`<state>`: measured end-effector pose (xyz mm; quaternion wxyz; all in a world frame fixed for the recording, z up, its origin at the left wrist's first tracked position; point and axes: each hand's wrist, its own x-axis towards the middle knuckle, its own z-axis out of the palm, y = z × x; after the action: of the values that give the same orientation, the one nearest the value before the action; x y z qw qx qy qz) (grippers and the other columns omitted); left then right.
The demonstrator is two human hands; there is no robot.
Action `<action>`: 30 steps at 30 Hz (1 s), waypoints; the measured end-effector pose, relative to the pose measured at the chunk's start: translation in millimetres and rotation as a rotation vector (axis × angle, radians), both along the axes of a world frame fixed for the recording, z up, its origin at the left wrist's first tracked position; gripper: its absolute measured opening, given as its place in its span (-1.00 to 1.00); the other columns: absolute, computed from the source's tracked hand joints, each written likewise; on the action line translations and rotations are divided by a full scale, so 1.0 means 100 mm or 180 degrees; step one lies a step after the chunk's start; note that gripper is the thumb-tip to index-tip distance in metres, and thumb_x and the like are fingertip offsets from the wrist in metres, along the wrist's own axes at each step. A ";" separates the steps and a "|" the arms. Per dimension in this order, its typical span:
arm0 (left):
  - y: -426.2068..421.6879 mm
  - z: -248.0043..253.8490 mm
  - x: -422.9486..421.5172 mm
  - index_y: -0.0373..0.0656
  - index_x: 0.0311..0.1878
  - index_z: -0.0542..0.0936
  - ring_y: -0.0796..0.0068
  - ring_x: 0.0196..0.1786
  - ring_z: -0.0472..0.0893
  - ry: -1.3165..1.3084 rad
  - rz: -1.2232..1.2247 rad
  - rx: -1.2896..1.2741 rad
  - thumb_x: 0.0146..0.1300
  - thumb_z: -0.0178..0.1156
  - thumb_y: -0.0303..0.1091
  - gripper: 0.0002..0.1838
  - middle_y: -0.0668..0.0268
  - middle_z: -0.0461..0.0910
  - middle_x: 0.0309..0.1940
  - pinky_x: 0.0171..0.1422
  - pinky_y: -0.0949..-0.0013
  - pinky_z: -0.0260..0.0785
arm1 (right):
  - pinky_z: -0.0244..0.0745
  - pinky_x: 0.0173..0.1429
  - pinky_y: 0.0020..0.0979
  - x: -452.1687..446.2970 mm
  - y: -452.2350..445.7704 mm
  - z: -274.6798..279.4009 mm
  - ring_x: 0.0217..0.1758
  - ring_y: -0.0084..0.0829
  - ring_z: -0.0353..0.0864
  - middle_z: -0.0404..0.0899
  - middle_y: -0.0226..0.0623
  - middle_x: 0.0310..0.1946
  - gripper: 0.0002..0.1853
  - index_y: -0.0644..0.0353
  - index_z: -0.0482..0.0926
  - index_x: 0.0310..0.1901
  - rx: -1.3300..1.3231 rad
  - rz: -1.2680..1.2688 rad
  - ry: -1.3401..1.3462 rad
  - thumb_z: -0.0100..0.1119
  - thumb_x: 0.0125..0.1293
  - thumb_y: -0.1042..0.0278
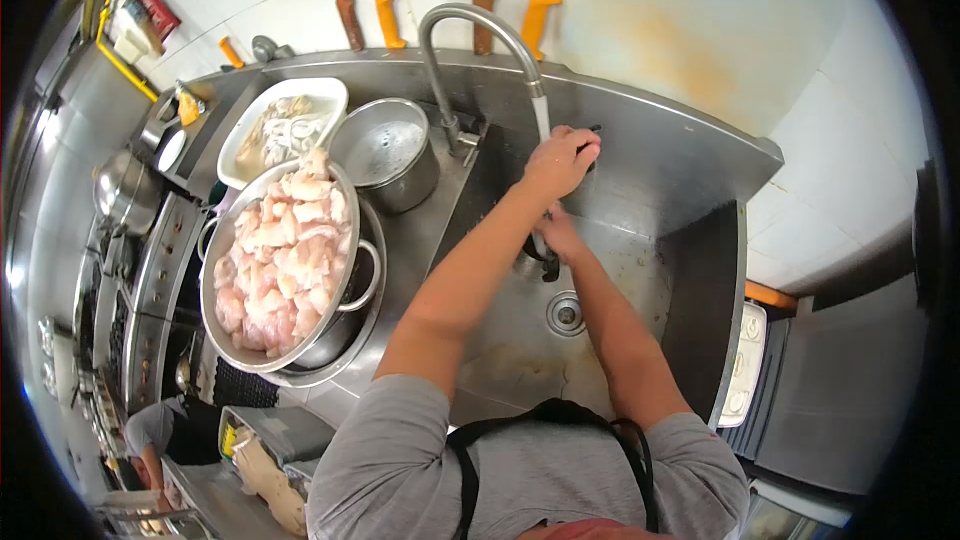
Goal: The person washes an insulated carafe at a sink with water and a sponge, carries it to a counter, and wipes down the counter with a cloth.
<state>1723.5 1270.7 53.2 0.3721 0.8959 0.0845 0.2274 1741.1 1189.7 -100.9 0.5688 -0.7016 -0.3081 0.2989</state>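
My left hand (562,162) is at the far side of the sink (610,315), just under the faucet (490,15). Its fingers curl round a dark item, mostly hidden, that shows as black bits beside the fingers. Lower down, my right hand (562,235) is closed by a black handle-like piece (551,268), with a bit of shiny metal next to it. Whether both hands grip one object I cannot tell. A pale stream or spout end (542,115) comes down from the faucet right by my left hand.
Left of the sink, a metal colander (349,230) heaped with raw chicken pieces (285,260) rests on a pot. Behind it stand a white tub (335,95) and a steel pot (395,180). Knife handles (388,20) line the back ledge. Another person (165,435) is at lower left.
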 end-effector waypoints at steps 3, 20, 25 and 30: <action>-0.10 0.18 -0.03 -0.02 -0.12 0.49 0.05 -0.07 0.45 0.0136 0.0614 -0.3114 0.19 -0.02 -0.07 -0.69 0.18 0.40 -0.07 -0.17 0.04 0.44 | 0.27 0.06 -0.38 0.16 0.24 0.22 0.04 -0.33 0.33 0.34 -0.19 0.03 -0.45 0.23 0.18 0.17 0.0250 0.0010 -0.1350 0.03 0.11 0.36; 0.12 0.15 -0.24 -0.09 -0.18 0.44 0.30 -0.53 0.45 0.0150 -0.0148 -0.5499 0.13 -0.10 0.10 -0.55 0.14 0.49 -0.38 -0.55 0.43 0.30 | 0.18 0.19 -0.35 0.38 0.57 0.16 0.12 -0.25 0.30 0.33 -0.20 0.05 -0.48 0.19 0.25 0.10 0.0810 -0.0670 -0.2241 0.07 0.07 0.29; 0.27 0.12 -0.11 -0.12 -0.22 0.41 0.12 -0.18 0.45 0.0108 0.0063 -0.5713 0.06 0.03 -0.20 -0.74 0.15 0.44 -0.26 -0.33 0.19 0.42 | 0.13 0.22 -0.31 0.41 0.47 0.24 0.11 -0.19 0.31 0.34 -0.14 0.03 -0.50 0.18 0.28 0.08 0.0692 -0.0296 -0.2603 0.08 0.05 0.30; 0.20 0.15 -0.14 -0.11 -0.16 0.37 0.14 -0.16 0.42 0.0109 -0.0077 -0.4694 0.10 0.00 0.07 -0.56 0.17 0.43 -0.27 -0.28 0.16 0.37 | 0.03 0.25 -0.18 0.41 0.40 0.23 0.07 -0.02 0.33 0.36 0.03 -0.01 -0.54 0.18 0.30 0.07 0.0154 0.0185 -0.1875 0.04 0.09 0.36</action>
<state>1709.6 1290.6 68.5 0.8788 0.4174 0.2114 0.0934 1781.9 1229.8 -78.4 0.4626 -0.7353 -0.4869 0.0911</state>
